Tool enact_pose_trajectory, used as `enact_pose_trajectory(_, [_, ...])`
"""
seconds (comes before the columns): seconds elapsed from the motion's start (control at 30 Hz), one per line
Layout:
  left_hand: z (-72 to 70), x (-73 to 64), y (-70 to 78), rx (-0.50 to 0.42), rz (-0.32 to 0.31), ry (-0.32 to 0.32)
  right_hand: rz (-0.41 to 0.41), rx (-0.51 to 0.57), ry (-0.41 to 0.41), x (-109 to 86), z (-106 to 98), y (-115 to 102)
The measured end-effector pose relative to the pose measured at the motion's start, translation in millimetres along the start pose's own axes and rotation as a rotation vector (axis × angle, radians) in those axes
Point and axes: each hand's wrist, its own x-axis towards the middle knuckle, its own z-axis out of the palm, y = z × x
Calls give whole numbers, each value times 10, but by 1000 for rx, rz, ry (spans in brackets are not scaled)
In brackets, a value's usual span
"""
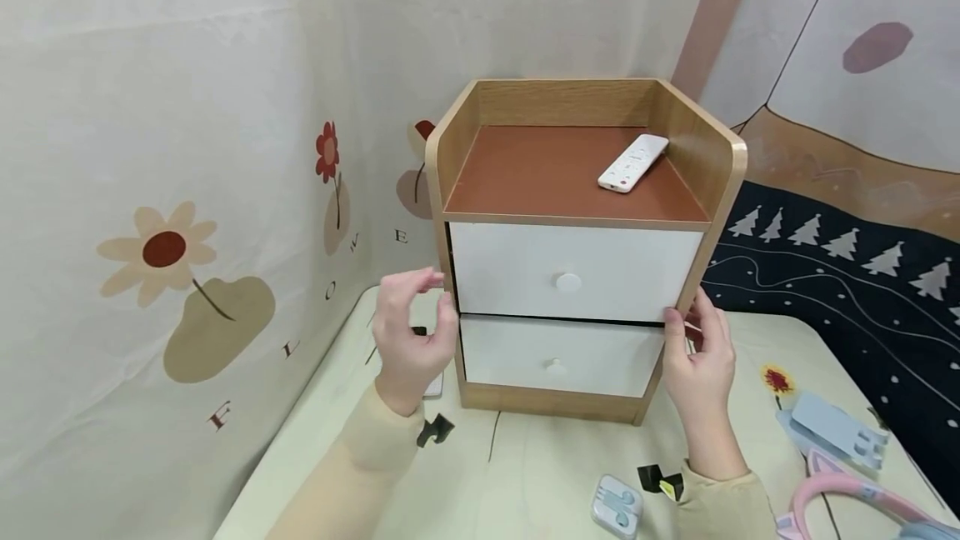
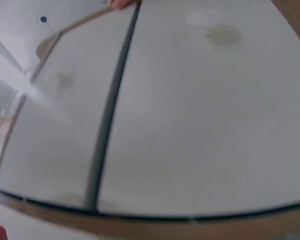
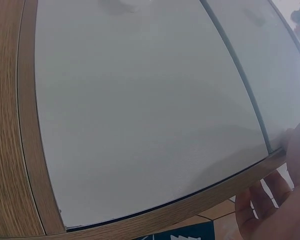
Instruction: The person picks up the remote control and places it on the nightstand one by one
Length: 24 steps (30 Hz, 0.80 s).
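Note:
A small wood-grain cabinet [image 1: 551, 402] with two white drawers and round white knobs stands on the covered surface. The upper drawer [image 1: 510, 269] and lower drawer [image 1: 510, 348] sit in the frame, a dark gap between them. My right hand [image 1: 701, 361] grips the cabinet's right edge, thumb at the front and fingers around the side; the right wrist view shows those fingers [image 3: 262, 200] beside the wooden edge. Next to the left edge, my left hand [image 1: 412, 336] is raised with thumb and fingers apart in a loose curve, holding nothing. Only its fingertips [image 2: 0, 233] show in the left wrist view.
On the cabinet's brown top lies a white remote [image 1: 633, 163]. In front is a clear case with pale blue earphones [image 1: 617, 507]. To the right are a light-blue object [image 1: 836, 432] and pink cat-ear headphones [image 1: 840, 486]. A patterned cloth wall [image 1: 247, 107] borders the left.

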Motion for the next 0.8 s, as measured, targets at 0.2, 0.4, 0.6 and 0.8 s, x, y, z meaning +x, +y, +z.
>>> enact_pose_trajectory(0.2, [-348, -313, -265, 85, -170, -44, 6, -1, -13, -11, 22, 14])
enact_pose_trajectory(0.4, [-584, -671, -588, 251, -390, -199, -6, -3, 16, 1, 10, 22])
enact_pose_trajectory(0.6, [-778, -1009, -783, 374, -554, -312, -2, -5, 12, -10, 14, 14])
enact_pose_trajectory(0.8, [-882, -1170, -872, 448, -693, -460, -10, 2, 8, 3, 24, 14])
